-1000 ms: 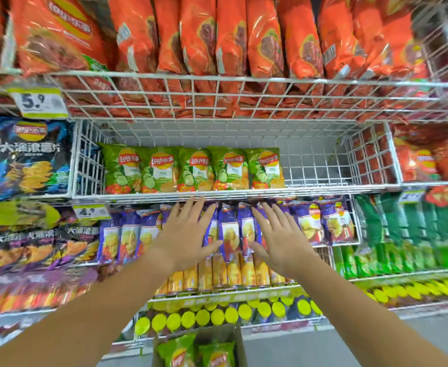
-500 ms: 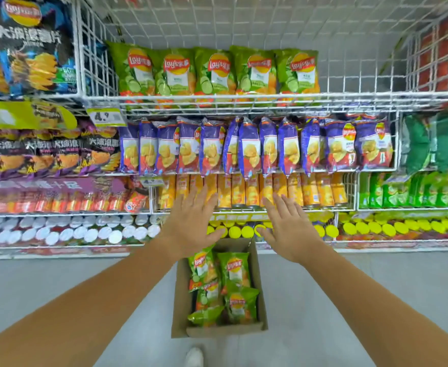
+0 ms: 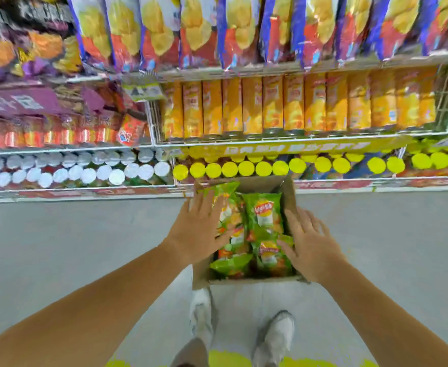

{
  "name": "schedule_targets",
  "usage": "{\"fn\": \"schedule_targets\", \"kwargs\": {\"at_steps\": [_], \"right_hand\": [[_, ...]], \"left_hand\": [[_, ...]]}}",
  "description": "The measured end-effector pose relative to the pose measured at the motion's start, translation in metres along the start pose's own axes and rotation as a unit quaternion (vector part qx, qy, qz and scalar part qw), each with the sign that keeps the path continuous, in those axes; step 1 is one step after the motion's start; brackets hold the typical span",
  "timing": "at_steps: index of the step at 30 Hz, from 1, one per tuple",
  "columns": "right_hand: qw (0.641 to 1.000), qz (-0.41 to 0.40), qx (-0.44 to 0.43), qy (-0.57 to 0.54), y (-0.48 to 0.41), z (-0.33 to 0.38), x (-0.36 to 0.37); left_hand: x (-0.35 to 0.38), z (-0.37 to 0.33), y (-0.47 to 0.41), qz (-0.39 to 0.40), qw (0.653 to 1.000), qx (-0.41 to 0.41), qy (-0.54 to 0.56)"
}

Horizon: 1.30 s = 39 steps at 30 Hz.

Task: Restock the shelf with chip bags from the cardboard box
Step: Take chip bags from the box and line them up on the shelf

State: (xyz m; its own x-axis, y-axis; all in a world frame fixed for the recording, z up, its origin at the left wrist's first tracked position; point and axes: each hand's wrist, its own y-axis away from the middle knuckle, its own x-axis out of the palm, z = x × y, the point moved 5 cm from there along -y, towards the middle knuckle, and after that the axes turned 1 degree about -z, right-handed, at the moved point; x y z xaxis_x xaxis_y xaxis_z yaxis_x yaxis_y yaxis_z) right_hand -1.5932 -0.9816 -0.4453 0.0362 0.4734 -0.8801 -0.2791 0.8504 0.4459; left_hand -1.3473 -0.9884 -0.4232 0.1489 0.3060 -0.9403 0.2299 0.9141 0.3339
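Left hand (image 3: 199, 234), right hand (image 3: 307, 247) above box (image 3: 287, 192)

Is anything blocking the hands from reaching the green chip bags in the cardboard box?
Nothing visible. The brown cardboard box is open on top and its green chip bags lie exposed. The left hand and right hand are spread open over them.

The cardboard box (image 3: 286, 189) is plain brown paperboard, matt and slightly rough, and the chip bags (image 3: 264, 213) in it are thin green plastic film, crinkled and glossy. The shelf (image 3: 297, 139) is white-coated metal wire with a smooth finish; the purple bags (image 3: 196, 30) on it are shiny film, the orange tubes (image 3: 273, 107) have a glossy printed skin, and the yellow lids (image 3: 246, 168) below are smooth plastic. The floor (image 3: 85, 247) is grey, smooth and matt, and the shoes (image 3: 276, 337) look like pale woven cloth.
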Motion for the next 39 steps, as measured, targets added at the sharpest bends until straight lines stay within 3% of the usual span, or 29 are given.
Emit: {"fn": "schedule_targets", "kwargs": {"at_steps": [11, 19, 22, 26, 30, 34, 36, 39], "right_hand": [[0.997, 0.049, 0.046, -0.027, -0.045, -0.014, 0.180], [0.980, 0.096, 0.162, -0.062, -0.063, -0.045, 0.251], [0.966, 0.125, 0.204, -0.098, -0.073, -0.056, 0.268], [0.941, 0.163, 0.253, -0.157, -0.090, -0.068, 0.291], [0.917, 0.187, 0.286, -0.207, -0.113, -0.082, 0.312], [0.865, 0.266, 0.307, -0.293, -0.135, -0.095, 0.321], [0.850, 0.254, 0.298, -0.352, -0.145, -0.103, 0.338], [0.836, 0.155, 0.311, -0.425, -0.147, -0.114, 0.369]], "left_hand": [[0.177, -0.008, -0.043, 0.079, 0.995, -0.004, 0.054], [0.246, -0.004, -0.078, 0.114, 0.989, -0.027, 0.086], [0.262, 0.004, -0.095, 0.110, 0.981, -0.082, 0.135], [0.284, 0.022, -0.120, 0.107, 0.919, -0.242, 0.293], [0.301, 0.026, -0.146, 0.082, 0.815, -0.350, 0.455], [0.325, 0.029, -0.167, 0.048, 0.709, -0.415, 0.567], [0.334, 0.032, -0.173, 0.041, 0.683, -0.424, 0.593], [0.342, 0.033, -0.179, 0.034, 0.679, -0.407, 0.610]]}}
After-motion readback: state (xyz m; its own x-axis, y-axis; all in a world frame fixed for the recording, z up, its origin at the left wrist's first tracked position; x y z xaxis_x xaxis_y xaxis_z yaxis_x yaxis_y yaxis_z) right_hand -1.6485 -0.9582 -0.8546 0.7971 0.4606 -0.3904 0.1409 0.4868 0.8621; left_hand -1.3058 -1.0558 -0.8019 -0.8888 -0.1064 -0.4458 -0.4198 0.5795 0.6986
